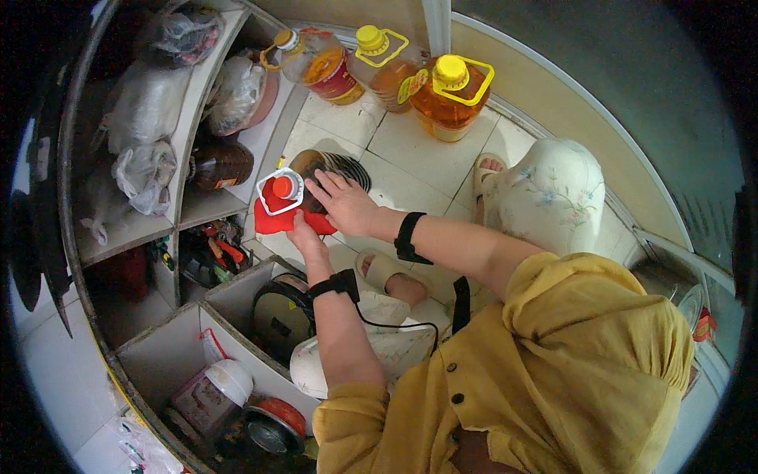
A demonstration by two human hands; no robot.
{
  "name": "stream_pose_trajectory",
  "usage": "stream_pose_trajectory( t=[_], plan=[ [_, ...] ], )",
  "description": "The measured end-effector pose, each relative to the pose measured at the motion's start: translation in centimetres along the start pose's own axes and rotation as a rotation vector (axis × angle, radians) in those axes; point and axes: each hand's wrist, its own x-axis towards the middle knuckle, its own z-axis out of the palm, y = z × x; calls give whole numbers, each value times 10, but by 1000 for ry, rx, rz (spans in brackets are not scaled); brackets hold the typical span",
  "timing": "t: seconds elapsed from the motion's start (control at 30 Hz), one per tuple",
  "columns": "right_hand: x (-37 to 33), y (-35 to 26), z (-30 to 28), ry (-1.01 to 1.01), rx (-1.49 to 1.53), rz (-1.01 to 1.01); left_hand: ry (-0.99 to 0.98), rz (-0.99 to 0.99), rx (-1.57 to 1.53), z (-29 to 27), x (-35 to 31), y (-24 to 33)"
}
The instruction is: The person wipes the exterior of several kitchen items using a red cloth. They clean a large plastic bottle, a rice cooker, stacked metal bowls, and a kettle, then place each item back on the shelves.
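My right hand (347, 203) lies with fingers spread against a dark, round thing (312, 162) whose side shows pale curved stripes; its kind I cannot make out. Just below, my left hand (309, 238) closes on a bright red cloth-like piece (271, 223), its fingers partly hidden. Beside that hand stands a jug with a red cap (283, 186) and a white loop handle, seen from above. Whether the red piece is separate from the jug is hard to tell. Black bands circle both my wrists.
Large oil jugs (450, 99) with yellow caps line the wall ahead. On the left, a curved shelf unit (189, 142) holds plastic bags and a dark jar (223, 164). Nearer compartments contain a black round pan (282, 320), a white bowl (230, 382) and a red bowl (280, 415).
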Motion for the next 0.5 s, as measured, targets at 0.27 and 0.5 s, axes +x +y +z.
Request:
stream_pose_trajectory(
  t=[0.27,0.5],
  plan=[
    [-3,4,0,-18,-32,-13,-27,-378,-280,-16,9,-18],
    [-1,0,-6,-52,-58,26,-5,-478,-258,-27,-5,-42]
  ],
)
